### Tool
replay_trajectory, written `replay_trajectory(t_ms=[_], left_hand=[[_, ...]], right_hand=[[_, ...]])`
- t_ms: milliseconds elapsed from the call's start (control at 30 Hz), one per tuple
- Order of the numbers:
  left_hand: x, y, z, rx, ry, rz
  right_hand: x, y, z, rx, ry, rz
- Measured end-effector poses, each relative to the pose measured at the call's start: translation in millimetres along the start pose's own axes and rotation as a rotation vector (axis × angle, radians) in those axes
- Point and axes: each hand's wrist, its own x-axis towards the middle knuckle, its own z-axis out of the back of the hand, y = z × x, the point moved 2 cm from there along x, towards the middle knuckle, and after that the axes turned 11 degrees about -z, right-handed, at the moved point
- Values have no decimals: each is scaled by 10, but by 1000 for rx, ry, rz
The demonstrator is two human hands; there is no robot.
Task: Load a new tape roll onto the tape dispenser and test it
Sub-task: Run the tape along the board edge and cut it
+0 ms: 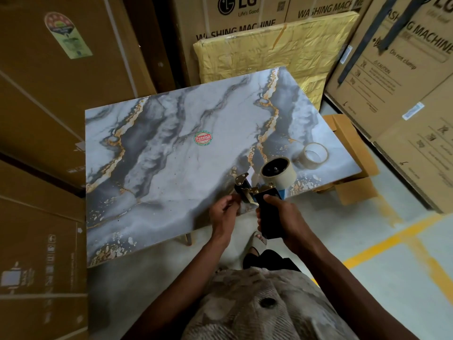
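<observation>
My right hand [282, 217] grips the black handle of the tape dispenser [257, 190], held over the near right edge of the marble-patterned table [159, 155]. A tape roll [279, 171] with a dark hub sits on the dispenser's wheel. My left hand [224, 212] is at the dispenser's front end beside the metal blade plate, fingers pinched together; whether they hold the tape's end is too small to tell. A second, nearly empty roll [313, 155] lies flat on the table just behind the dispenser.
Large cardboard appliance boxes [392, 69] wall in the table on the left, back and right. A yellow wrapped panel [269, 52] leans behind it. A small open carton [353, 168] sits on the floor at the right. A round sticker [203, 138] marks the tabletop's middle.
</observation>
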Motion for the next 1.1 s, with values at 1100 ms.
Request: replay_trajectory(t_ms=[1100], left_hand=[[29, -82, 145, -412, 68, 328]], right_hand=[[155, 56, -42, 13, 55, -13]])
